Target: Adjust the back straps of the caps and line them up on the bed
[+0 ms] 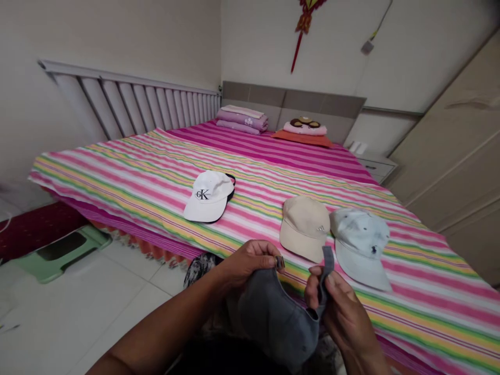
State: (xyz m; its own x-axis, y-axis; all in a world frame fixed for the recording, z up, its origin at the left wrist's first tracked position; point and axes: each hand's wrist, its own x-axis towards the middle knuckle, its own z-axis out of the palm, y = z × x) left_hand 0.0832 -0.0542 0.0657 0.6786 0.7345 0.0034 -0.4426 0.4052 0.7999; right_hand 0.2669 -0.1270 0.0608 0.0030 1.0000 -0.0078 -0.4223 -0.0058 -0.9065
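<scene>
head view, first speaker: where is the grey baseball cap (273, 317) now?
second speaker: it is between both hands, near the bed edge. the left hand (248, 263) grips its rim, the right hand (344, 317) pinches the strap (327, 265).
first speaker: and on the bed?
second speaker: on the striped sheet (117, 177) lie a white cap (208, 195), a beige cap (304, 228) and a pale blue cap (361, 247).

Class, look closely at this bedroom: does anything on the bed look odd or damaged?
The pale blue cap on the striped bedsheet stands out: its crown looks blotchy with darker patches, perhaps stains or shadow, unlike the evenly coloured beige cap beside it.
</scene>
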